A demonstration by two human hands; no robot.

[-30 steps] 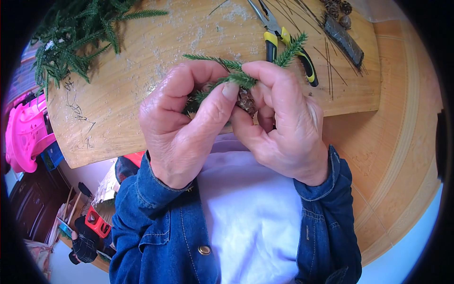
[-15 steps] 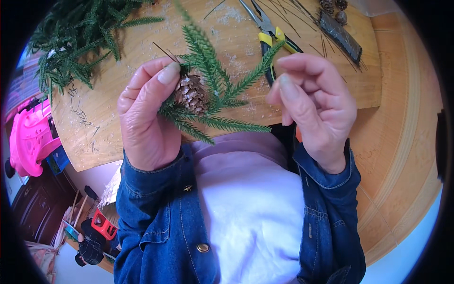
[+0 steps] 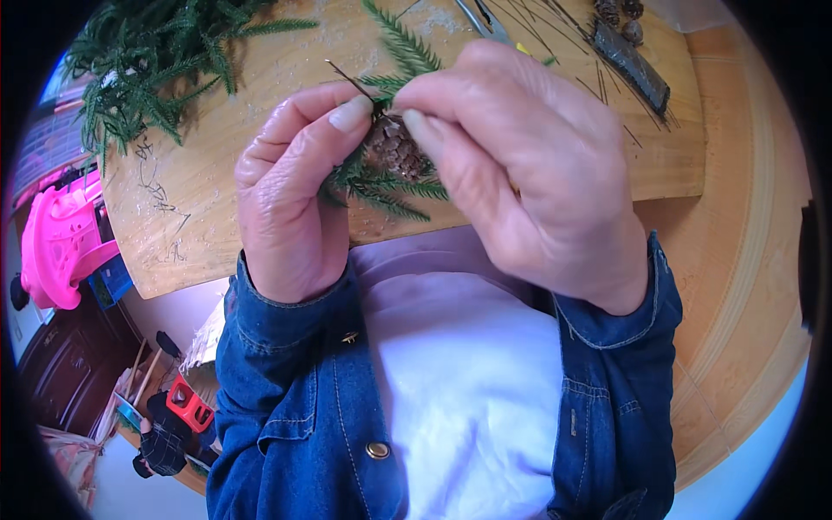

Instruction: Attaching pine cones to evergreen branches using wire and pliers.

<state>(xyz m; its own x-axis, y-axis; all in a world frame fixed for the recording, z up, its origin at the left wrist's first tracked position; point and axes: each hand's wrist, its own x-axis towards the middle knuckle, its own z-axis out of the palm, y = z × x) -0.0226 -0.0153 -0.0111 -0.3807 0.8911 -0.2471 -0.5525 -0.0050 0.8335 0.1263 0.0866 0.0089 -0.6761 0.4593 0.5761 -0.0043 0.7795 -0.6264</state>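
My left hand is closed, thumb and forefinger pinching the base of a green artificial pine sprig. A brown pine cone sits among its needles, just right of the left thumb. From the pinch a thin dark wire sticks out up and left. My right hand reaches across the sprig, its thumb and forefinger pressed together right beside the left fingertips, above the cone. What lies between them is hidden. The right hand covers part of the sprig and most of the pliers behind it.
A heap of green pine sprigs lies at the table's far left. Thin dark wires, a dark wrapped bundle and small pine cones lie far right. White flecks dot the wooden table. A pink plastic chair stands left.
My right hand has moved left from beside the sprig and closed its fingertips at the sprig's base. My left hand, with sprig and cone, has shifted slightly right and up.
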